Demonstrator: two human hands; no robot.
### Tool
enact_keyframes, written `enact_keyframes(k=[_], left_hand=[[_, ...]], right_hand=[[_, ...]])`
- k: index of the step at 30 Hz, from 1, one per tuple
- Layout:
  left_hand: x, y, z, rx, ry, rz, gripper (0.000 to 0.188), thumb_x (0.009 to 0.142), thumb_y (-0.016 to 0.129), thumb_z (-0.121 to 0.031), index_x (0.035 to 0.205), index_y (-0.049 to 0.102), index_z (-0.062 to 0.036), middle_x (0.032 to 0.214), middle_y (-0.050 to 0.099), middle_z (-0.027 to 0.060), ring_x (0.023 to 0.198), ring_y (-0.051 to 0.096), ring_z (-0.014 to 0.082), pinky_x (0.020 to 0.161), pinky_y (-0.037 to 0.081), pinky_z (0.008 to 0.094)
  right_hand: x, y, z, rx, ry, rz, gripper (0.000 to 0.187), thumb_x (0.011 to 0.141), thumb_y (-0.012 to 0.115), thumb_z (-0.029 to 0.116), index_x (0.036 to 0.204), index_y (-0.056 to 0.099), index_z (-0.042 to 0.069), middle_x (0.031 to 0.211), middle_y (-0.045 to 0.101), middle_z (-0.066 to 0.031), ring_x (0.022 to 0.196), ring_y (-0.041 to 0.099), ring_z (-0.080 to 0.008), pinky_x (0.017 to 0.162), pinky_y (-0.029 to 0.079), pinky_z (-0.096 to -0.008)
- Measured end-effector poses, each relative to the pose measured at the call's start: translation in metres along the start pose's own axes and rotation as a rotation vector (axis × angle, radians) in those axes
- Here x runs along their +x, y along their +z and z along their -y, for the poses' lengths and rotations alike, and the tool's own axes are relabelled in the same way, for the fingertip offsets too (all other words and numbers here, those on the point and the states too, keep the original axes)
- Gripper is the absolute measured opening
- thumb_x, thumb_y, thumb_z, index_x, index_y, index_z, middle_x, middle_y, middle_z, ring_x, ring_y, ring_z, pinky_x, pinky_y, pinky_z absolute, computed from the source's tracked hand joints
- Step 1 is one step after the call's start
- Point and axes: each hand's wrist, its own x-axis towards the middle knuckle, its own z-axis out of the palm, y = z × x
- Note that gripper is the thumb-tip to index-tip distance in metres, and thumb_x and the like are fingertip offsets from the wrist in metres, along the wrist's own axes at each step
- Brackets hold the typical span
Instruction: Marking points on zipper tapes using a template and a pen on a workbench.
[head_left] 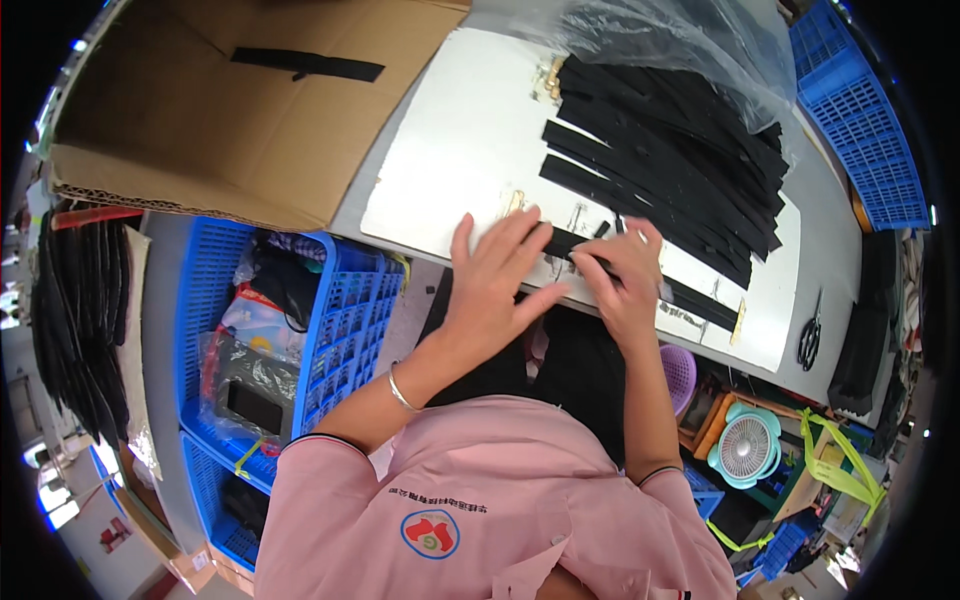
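My left hand [505,272] lies with fingers stretched out, its fingertips on the left end of a black strip [562,243] near the front edge of a white board [425,165]. At the strip's other side my right hand [628,272] is closed in a pinch, thumb and fingers together; what sits between them is too small and hidden to make out. A small black piece [602,229] lies just beyond the right fingers. Farther back on the board, a pile of black strips [670,150] spreads to the right, with a few strips lying apart at its left.
At the left stands an open cardboard box [200,130] holding one black strip [308,65]. Below it are blue baskets [345,310]. Clear plastic film [650,40] covers the pile's far side. Black scissors [809,340] lie right of the board; a small fan [746,446] stands below.
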Motion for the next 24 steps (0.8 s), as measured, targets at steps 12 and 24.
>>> enact_keyframes(k=[12, 24], left_hand=[[0.142, -0.086, 0.227, 0.486, -0.292, -0.384, 0.045, 0.092, 0.061, -0.003, 0.137, 0.065, -0.0065, 0.151, 0.056, 0.0139, 0.143, 0.048, 0.0374, 0.117, 0.039, 0.05], [0.131, -0.095, 0.21, 0.621, -0.067, -0.451, 0.023, 0.097, 0.07, -0.017, 0.115, 0.075, -0.0038, 0.111, 0.075, 0.0174, 0.105, 0.068, 0.0375, 0.089, 0.054, 0.0463]], right_hand=[[-0.06, -0.03, -0.012, -0.477, 0.352, 0.099, 0.062, 0.097, 0.072, 0.012, 0.154, 0.047, 0.013, 0.165, 0.042, -0.0118, 0.156, 0.033, -0.033, 0.126, 0.018, -0.0582], [-0.005, -0.046, -0.081, -0.409, 0.311, -0.048, 0.054, 0.101, 0.07, 0.024, 0.15, 0.051, 0.015, 0.16, 0.05, -0.0089, 0.152, 0.042, -0.0293, 0.122, 0.023, -0.0603]])
